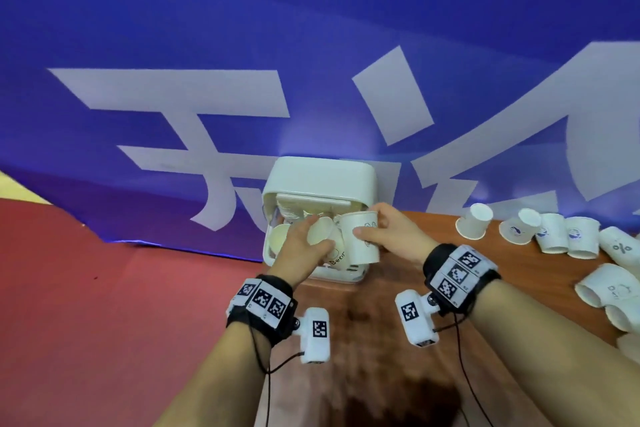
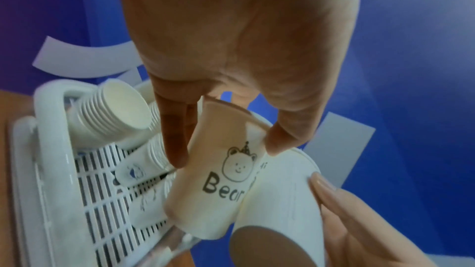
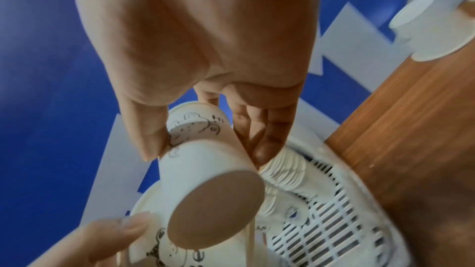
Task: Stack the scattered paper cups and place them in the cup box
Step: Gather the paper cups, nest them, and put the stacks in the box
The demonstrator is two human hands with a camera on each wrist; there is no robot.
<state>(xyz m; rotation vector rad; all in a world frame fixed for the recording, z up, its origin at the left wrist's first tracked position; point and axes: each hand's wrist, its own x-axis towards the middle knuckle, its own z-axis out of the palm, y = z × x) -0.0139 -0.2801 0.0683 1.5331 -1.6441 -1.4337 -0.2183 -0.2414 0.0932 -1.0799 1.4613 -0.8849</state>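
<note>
Wooden bench (image 1: 408, 295) under a blue banner (image 1: 173, 28). Both hands over the cup box (image 1: 318, 177): left hand (image 1: 304, 246) pinching bear cup (image 2: 218, 186), right hand (image 1: 391, 232) gripping another cup (image 1: 362, 236), probably lining up to nest. Loose cups (image 1: 554, 232) waiting off right.

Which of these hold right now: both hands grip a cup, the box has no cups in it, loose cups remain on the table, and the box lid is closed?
1. Each hand grips a cup. True: the left hand holds the Bear cup, the right hand a second cup.
2. The cup box holds no cups. False: stacked cups lie inside.
3. Loose cups remain on the table. True.
4. The box is closed. False: it is open.
</note>
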